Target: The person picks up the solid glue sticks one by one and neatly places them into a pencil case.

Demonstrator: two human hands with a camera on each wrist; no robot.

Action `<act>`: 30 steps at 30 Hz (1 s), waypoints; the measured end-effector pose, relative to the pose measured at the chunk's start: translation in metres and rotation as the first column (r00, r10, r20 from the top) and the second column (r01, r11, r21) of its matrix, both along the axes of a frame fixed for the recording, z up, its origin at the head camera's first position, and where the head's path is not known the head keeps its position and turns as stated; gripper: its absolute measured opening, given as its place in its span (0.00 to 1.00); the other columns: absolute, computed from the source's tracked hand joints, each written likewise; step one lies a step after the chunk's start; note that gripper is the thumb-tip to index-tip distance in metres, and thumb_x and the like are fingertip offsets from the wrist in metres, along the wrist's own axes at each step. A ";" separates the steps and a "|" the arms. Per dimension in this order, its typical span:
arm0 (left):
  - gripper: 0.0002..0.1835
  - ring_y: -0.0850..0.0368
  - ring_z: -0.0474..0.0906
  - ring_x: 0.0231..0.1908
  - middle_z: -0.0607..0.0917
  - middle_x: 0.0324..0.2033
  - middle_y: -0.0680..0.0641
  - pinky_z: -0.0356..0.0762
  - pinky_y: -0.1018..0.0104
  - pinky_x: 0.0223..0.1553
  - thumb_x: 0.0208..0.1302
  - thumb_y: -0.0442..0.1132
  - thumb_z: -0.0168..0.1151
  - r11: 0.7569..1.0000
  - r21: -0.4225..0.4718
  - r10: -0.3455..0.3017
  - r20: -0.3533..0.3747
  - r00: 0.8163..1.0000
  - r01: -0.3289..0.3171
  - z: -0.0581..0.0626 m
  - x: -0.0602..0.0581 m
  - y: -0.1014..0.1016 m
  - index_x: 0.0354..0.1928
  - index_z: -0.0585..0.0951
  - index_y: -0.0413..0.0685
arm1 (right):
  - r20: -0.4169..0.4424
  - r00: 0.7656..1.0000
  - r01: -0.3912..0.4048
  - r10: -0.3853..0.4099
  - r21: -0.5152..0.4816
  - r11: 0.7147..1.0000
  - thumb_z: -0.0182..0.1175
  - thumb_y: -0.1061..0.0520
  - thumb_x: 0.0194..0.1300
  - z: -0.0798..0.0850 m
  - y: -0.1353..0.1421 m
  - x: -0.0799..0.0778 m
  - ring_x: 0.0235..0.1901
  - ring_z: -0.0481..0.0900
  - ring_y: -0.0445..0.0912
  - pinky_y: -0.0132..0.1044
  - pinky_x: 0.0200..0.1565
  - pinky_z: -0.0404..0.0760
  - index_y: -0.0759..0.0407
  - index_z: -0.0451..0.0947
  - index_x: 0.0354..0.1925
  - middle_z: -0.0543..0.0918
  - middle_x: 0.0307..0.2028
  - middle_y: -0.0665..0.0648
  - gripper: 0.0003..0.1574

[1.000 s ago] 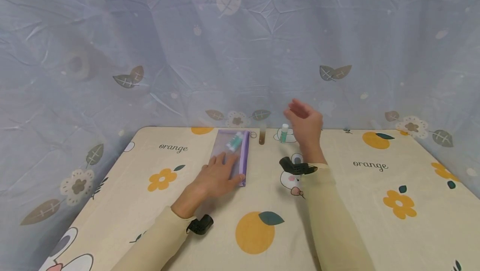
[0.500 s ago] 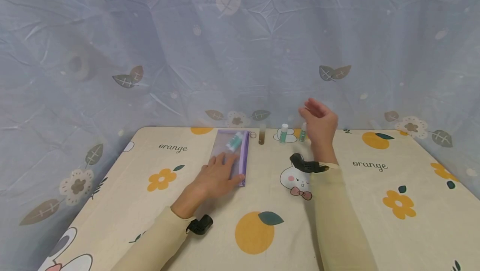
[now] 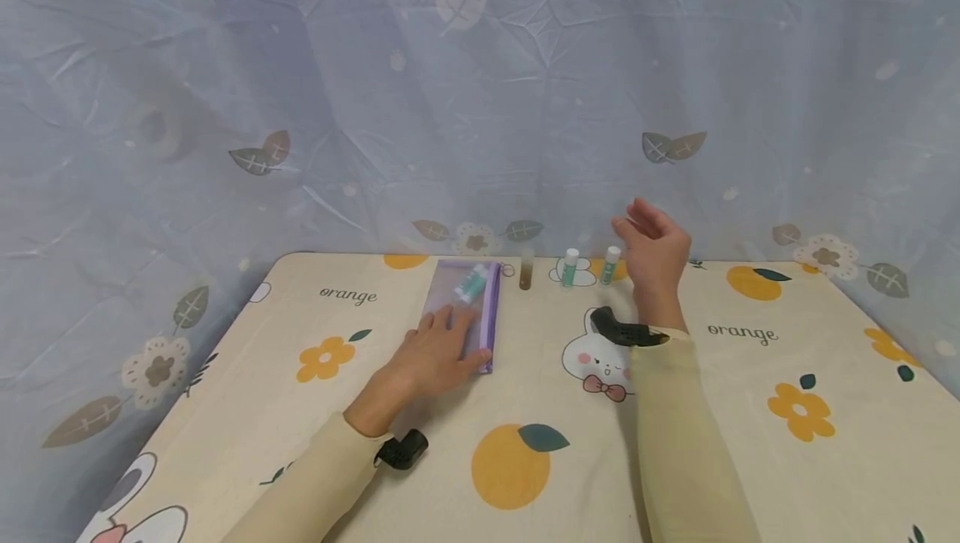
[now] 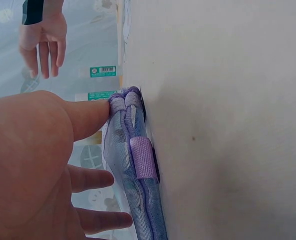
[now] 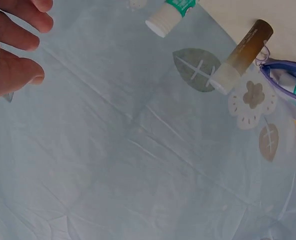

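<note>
My left hand [image 3: 435, 353] lies spread over a see-through pouch [image 3: 489, 326] with purple zip edging, thumb at its near end. Teal and white sticks [image 3: 472, 283] show inside the pouch. Beside the bent right hand [image 3: 656, 247] a teal glue stick [image 3: 611, 266] with a white cap stands upright; a gap shows between them, and the hand holds nothing. Another such glue stick [image 3: 570, 268] stands to its left. Further left is a brown tube [image 5: 250, 45] with a pale cap, upright by the pouch's zip ring. In the right wrist view the right thumb and fingers [image 5: 25, 70] are apart.
A patterned cream cloth [image 3: 360, 460] covers the table. Its far edge meets a grey-blue curtain [image 3: 480, 109] just behind the row of sticks. Both wrists wear black camera mounts [image 3: 403, 449].
My right hand has moved right, away from the standing glue stick it has let go of, which now shows fully. The left hand stays on the pouch.
</note>
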State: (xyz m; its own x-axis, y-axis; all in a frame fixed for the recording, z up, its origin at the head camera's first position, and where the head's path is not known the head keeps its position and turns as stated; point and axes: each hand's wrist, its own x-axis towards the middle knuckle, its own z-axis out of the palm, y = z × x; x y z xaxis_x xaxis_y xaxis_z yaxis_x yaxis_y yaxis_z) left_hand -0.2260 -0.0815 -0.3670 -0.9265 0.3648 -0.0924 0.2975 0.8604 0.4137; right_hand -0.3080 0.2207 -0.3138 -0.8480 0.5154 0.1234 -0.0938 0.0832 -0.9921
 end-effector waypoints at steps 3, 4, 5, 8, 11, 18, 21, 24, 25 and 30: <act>0.40 0.32 0.57 0.79 0.60 0.81 0.34 0.60 0.28 0.74 0.79 0.59 0.56 1.000 0.001 0.001 0.001 1.000 -0.001 0.000 0.000 0.001 0.83 0.59 0.50 | 0.006 1.000 0.006 -0.006 0.001 1.000 0.69 0.55 0.73 -0.001 0.002 0.000 0.70 0.79 0.47 0.39 0.73 0.74 0.47 0.75 0.74 0.80 0.71 0.52 0.34; 0.40 0.32 0.57 0.79 0.60 0.81 0.34 0.59 0.28 0.75 0.79 0.59 0.56 1.000 0.002 0.002 0.003 1.000 -0.002 0.000 -0.001 0.001 0.83 0.59 0.50 | 0.009 1.000 0.009 -0.009 0.009 1.000 0.69 0.54 0.73 -0.002 0.002 0.000 0.70 0.78 0.47 0.39 0.73 0.74 0.47 0.75 0.74 0.79 0.72 0.52 0.34; 0.40 0.32 0.57 0.80 0.60 0.81 0.34 0.59 0.28 0.75 0.79 0.59 0.56 1.000 0.001 0.003 0.004 1.000 -0.003 0.000 -0.001 0.001 0.83 0.59 0.50 | 0.016 1.000 0.011 -0.012 0.015 1.000 0.69 0.54 0.73 -0.003 0.002 0.000 0.71 0.78 0.47 0.39 0.73 0.74 0.47 0.74 0.75 0.79 0.72 0.52 0.35; 0.40 0.31 0.56 0.80 0.60 0.81 0.34 0.59 0.28 0.75 0.79 0.59 0.56 1.000 0.000 0.003 0.007 1.000 -0.003 0.000 -0.001 0.001 0.83 0.60 0.50 | 0.035 0.999 0.019 -0.020 0.029 0.999 0.69 0.54 0.73 -0.007 0.003 -0.002 0.72 0.76 0.47 0.39 0.74 0.73 0.46 0.73 0.75 0.78 0.73 0.52 0.36; 0.40 0.30 0.55 0.80 0.59 0.81 0.33 0.58 0.27 0.75 0.79 0.59 0.56 1.000 0.000 0.002 0.010 1.000 -0.002 0.000 -0.001 0.001 0.83 0.59 0.50 | 0.068 0.997 0.022 -0.025 0.040 0.999 0.69 0.54 0.73 -0.014 0.003 -0.004 0.73 0.75 0.47 0.39 0.74 0.73 0.47 0.73 0.75 0.78 0.73 0.53 0.36; 0.39 0.30 0.56 0.80 0.61 0.80 0.33 0.58 0.27 0.75 0.79 0.59 0.56 1.000 0.000 0.005 0.008 1.000 -0.005 0.000 0.000 0.000 0.83 0.60 0.50 | 0.142 0.990 0.016 -0.021 0.039 0.999 0.70 0.53 0.71 -0.030 0.005 -0.009 0.74 0.75 0.46 0.40 0.74 0.72 0.48 0.73 0.76 0.78 0.73 0.53 0.38; 0.39 0.31 0.57 0.79 0.61 0.80 0.33 0.59 0.27 0.74 0.79 0.59 0.56 1.000 -0.002 0.004 0.003 1.000 -0.004 0.000 0.000 0.000 0.83 0.60 0.50 | 0.180 0.983 0.006 -0.016 0.052 0.999 0.69 0.52 0.72 -0.035 0.005 -0.010 0.75 0.73 0.46 0.41 0.75 0.71 0.48 0.71 0.77 0.77 0.75 0.52 0.38; 0.39 0.31 0.57 0.79 0.61 0.80 0.33 0.59 0.27 0.74 0.79 0.59 0.57 1.000 -0.002 0.003 0.001 1.000 -0.003 -0.001 0.000 0.000 0.83 0.60 0.50 | 0.213 0.977 0.000 -0.013 0.062 0.998 0.67 0.52 0.74 -0.039 0.004 -0.010 0.76 0.72 0.47 0.42 0.76 0.70 0.47 0.69 0.78 0.75 0.76 0.52 0.38; 0.40 0.31 0.57 0.80 0.61 0.81 0.33 0.59 0.27 0.75 0.79 0.59 0.56 1.000 -0.002 0.002 0.002 1.000 -0.002 -0.001 0.000 0.000 0.83 0.60 0.50 | 0.224 0.975 0.000 -0.015 0.066 0.998 0.66 0.52 0.75 -0.041 0.004 -0.011 0.76 0.72 0.47 0.42 0.76 0.70 0.47 0.69 0.78 0.74 0.76 0.52 0.38; 0.40 0.31 0.57 0.80 0.60 0.81 0.34 0.59 0.27 0.75 0.79 0.59 0.56 1.000 -0.002 0.002 0.002 1.000 -0.002 -0.001 0.000 0.000 0.83 0.59 0.50 | 0.252 0.968 0.001 -0.018 0.068 0.998 0.64 0.53 0.76 -0.048 0.003 -0.013 0.76 0.71 0.48 0.42 0.76 0.70 0.48 0.69 0.78 0.74 0.76 0.54 0.36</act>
